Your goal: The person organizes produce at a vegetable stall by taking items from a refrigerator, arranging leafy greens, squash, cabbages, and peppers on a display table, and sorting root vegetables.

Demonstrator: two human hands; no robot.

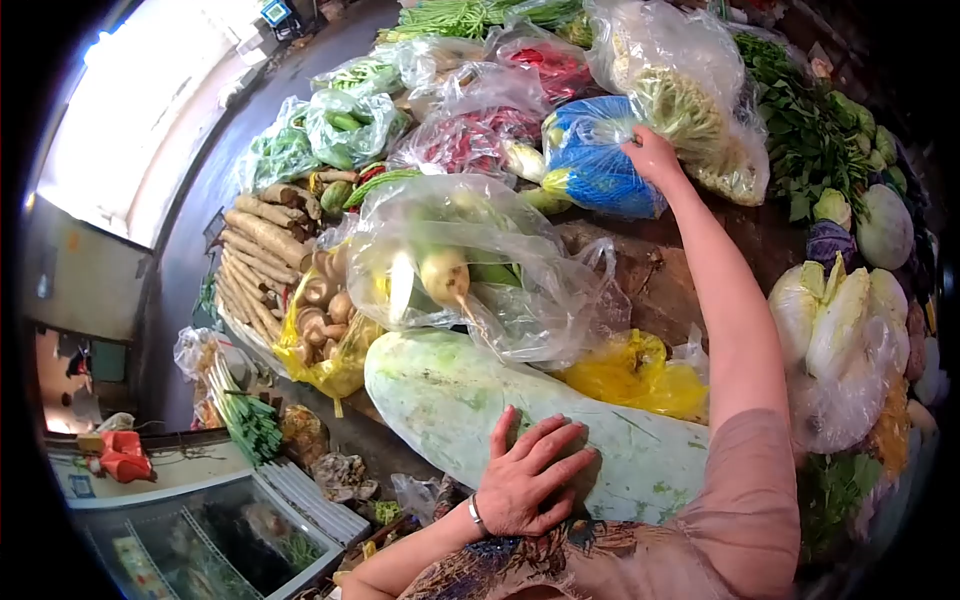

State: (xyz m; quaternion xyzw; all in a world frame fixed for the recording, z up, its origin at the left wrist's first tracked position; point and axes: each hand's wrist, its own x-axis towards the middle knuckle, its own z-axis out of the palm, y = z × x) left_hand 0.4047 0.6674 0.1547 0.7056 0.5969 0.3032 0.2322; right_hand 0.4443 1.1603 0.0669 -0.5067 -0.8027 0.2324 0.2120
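Note:
My left hand (528, 476) lies with its fingers spread on a long, pale green winter melon (440, 400). Stretched forward, my right hand (654, 156) has its fingers closed on a blue bag (605, 178), whose contents are mostly hidden. A clear plastic bag (545, 250) lies between my hands, behind the melon, with a pale radish (444, 275) and green vegetables inside. Right beside my right hand stands a clear bag of cauliflower (685, 105). A crumpled yellow bag (640, 380) sits against the far side of the melon.
Long brown roots (262, 240) and a yellow bag of mushrooms (325, 335) lie to the left. Bagged red peppers (470, 135) and cucumbers (345, 125) are farther back. Napa cabbages (835, 310) are piled at right. A glass-topped case (200, 530) stands at lower left.

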